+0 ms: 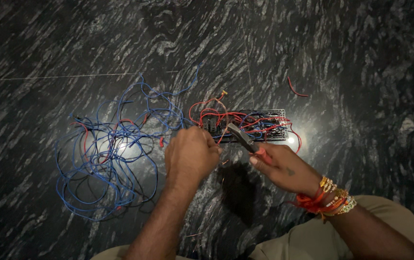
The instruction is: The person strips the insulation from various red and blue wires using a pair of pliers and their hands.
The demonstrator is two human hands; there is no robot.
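Here, 2 hands: right grip (279, 166) clenched on 1 pliers (245, 139), left grip (190, 154) pinching wire (219, 137), 1 switchboard (279, 115)

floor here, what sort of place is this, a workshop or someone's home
Probably an indoor room at home or a small job site, not a workbench. The person works low over a polished dark stone floor, with a switch board and loose blue wires spread straight on it; the right hand holds pliers.

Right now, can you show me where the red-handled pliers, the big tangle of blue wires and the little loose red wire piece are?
Red-handled metal pliers (245, 140): head view, on the grey jaws.
Tangle of thin blue wires (102, 166): head view, middle of the loops.
Short loose red wire piece (295, 91): head view, on its curved middle.
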